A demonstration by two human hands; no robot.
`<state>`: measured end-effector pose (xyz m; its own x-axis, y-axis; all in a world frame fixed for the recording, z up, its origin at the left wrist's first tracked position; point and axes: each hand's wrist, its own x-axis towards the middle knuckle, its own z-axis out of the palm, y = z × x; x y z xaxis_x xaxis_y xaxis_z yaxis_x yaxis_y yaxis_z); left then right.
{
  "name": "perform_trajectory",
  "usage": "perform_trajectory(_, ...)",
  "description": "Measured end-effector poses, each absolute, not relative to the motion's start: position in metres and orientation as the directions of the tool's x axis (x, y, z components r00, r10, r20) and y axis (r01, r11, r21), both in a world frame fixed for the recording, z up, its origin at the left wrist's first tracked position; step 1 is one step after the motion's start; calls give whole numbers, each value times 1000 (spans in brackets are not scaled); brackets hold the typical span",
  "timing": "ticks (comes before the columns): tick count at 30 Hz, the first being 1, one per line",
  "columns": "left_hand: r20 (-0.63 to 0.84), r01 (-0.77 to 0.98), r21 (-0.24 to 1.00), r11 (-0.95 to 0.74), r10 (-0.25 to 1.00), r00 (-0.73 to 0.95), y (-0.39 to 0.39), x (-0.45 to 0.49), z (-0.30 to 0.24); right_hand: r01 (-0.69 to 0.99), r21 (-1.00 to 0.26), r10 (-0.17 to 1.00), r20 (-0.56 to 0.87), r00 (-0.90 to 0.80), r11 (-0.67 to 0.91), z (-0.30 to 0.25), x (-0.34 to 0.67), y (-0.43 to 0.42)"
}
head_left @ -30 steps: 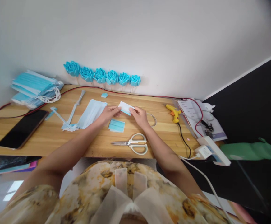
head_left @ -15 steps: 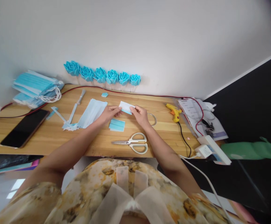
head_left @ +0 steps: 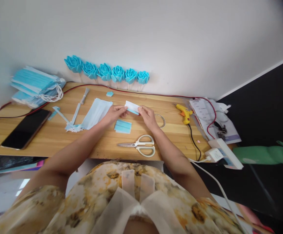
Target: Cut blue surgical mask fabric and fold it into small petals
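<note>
My left hand (head_left: 114,113) and my right hand (head_left: 148,117) both pinch a small folded piece of mask fabric (head_left: 132,107), white with a blue edge, held just above the wooden desk (head_left: 58,143). The left fingers grip its left end, the right fingers its right end. Below the hands lies a small stack of blue cut fabric rectangles (head_left: 123,126). White-handled scissors (head_left: 139,148) lie nearer to me, blades pointing left. A cut-open face mask (head_left: 94,113) lies left of my left hand.
Several blue fabric roses (head_left: 107,71) line the wall. A stack of face masks (head_left: 35,87) and a black phone (head_left: 26,128) sit at the left. At the right are a yellow glue gun (head_left: 184,113), papers (head_left: 209,120), a power strip (head_left: 225,149) and cables.
My view has shifted slightly, so the desk appears a little higher. Both hands keep pinching the fabric piece, which has tilted a bit; my fingers have crept closer along it.
</note>
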<state>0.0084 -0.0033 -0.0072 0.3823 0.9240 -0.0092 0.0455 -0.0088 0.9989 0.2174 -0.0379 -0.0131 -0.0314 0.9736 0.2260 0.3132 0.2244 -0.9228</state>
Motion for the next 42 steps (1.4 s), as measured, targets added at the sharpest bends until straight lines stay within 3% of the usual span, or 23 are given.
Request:
perform_trajectory(11, -5, -48, 999, 23, 939, 345, -4, 11, -9, 332, -922, 977, 215, 8, 200, -22, 216, -34)
perform_trajectory(16, -1, -2, 1000, 2, 943, 334, -2, 9, -8, 351, -916, 979, 202, -14, 194, -25, 216, -34)
perform_trajectory(21, -18, 52, 999, 1, 943, 333, -2, 9, -8, 258, -950, 984, 156, -87, 174, -21, 213, -36)
perform_trajectory(26, -21, 56, 998, 0, 926, 376, -2, 11, -12, 358, -918, 985, 171, -35, 172, -19, 212, -37)
perform_trajectory(32, -16, -55, 998, 39, 927, 374, -5, 12, -12, 359, -912, 977, 212, 0, 198, -17, 212, -38)
perform_trajectory(38, 0, -29, 999, 16, 882, 472, -7, 9, -3, 321, -928, 976, 216, 44, 190, -18, 211, -37)
perform_trajectory(42, -51, -192, 968, 158, 882, 468, -4, 10, -5, 248, -949, 971, 222, 88, 195, -22, 213, -33)
